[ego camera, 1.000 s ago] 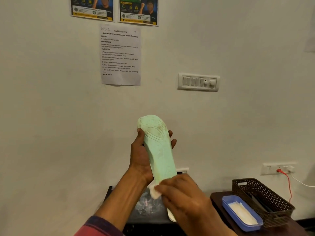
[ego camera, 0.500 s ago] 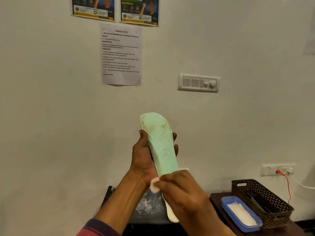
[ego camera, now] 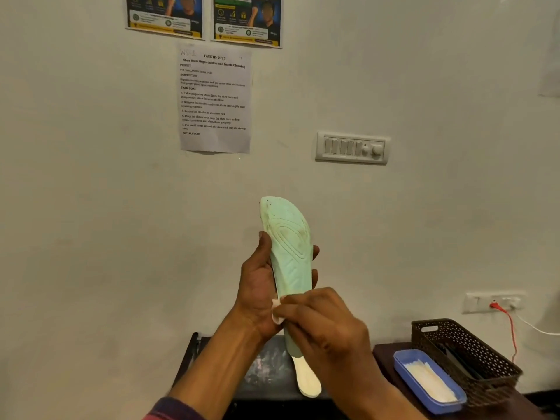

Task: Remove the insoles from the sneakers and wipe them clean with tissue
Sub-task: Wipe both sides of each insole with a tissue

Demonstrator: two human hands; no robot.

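Observation:
A pale green insole [ego camera: 289, 253] stands almost upright in front of the wall, patterned underside toward me, toe end up. My left hand [ego camera: 260, 286] grips it around the middle from the left, thumb on the near edge. My right hand [ego camera: 324, 325] presses a small white tissue [ego camera: 276, 312] against the insole's lower half. The cream heel end [ego camera: 307, 380] pokes out below my right hand. No sneakers are in view.
A blue tray [ego camera: 403, 363] holding white tissues sits on a dark table [ego camera: 383, 354] at lower right, beside a brown perforated basket [ego camera: 466, 353]. A black rack [ego camera: 194, 350] with a plastic bag stands below my hands. A red-wired wall socket [ego camera: 494, 303] is at the right.
My right hand with the tissue has slid up the insole from near the heel toward the middle. The left hand has kept its grip and raised the insole slightly.

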